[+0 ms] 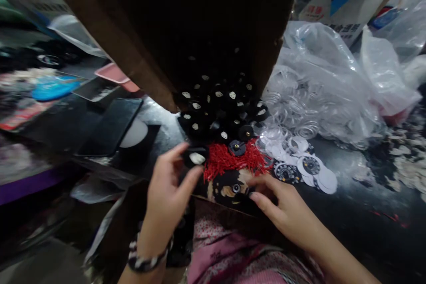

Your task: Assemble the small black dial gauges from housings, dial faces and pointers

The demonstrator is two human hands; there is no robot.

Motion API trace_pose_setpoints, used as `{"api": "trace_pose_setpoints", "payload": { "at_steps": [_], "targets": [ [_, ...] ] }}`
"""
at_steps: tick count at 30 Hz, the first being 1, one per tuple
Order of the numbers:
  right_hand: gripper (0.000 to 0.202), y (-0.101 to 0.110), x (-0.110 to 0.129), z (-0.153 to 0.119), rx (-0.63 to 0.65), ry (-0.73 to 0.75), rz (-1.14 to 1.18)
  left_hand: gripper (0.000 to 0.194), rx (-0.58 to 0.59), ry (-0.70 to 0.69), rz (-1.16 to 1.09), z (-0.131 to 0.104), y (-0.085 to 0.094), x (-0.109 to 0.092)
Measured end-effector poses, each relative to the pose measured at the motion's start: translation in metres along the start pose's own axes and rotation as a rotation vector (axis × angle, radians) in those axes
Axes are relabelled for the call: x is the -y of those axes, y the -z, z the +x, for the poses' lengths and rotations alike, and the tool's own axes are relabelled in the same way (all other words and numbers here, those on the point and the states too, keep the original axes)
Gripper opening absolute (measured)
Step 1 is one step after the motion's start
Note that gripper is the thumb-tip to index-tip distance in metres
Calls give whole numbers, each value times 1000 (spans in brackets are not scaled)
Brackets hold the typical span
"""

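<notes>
Your left hand (166, 191) pinches a black knob (195, 157); right hand (282, 206) rests fingers-down, holding nothing, on the workpiece (229, 188) at the bench's near edge; seating needs alignment.

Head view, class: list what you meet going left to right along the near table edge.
Left hand holding a black part → red pile → right hand → round dials.

Black knobs (216, 111) spilling from the tipped carton (133, 53) block me ahead; plastic bags (319, 84) crowd the right; bare tabletop (359, 204) is open.
</notes>
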State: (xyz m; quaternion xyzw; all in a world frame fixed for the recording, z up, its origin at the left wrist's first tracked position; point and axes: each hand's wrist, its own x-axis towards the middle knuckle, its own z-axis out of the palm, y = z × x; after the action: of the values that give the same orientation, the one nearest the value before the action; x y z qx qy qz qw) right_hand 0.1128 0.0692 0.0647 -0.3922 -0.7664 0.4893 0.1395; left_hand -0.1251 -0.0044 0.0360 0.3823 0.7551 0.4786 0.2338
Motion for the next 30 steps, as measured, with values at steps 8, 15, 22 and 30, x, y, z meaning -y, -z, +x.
{"api": "trace_pose_setpoints", "payload": {
  "at_steps": [8,15,22,30],
  "targets": [
    [27,-4,-6,-5,72,-176,395,38,380,588,-801,-76,-55,-16],
    [38,39,-36,-11,-237,-124,-552,32,343,796,-1048,-69,-65,-27],
    [18,41,-47,-7,-354,-86,-371,38,318,899,-1105,-71,-65,-32],
    [28,27,-24,-8,-158,-185,556,36,307,923,-1183,-63,-75,-46]
  ]
}}
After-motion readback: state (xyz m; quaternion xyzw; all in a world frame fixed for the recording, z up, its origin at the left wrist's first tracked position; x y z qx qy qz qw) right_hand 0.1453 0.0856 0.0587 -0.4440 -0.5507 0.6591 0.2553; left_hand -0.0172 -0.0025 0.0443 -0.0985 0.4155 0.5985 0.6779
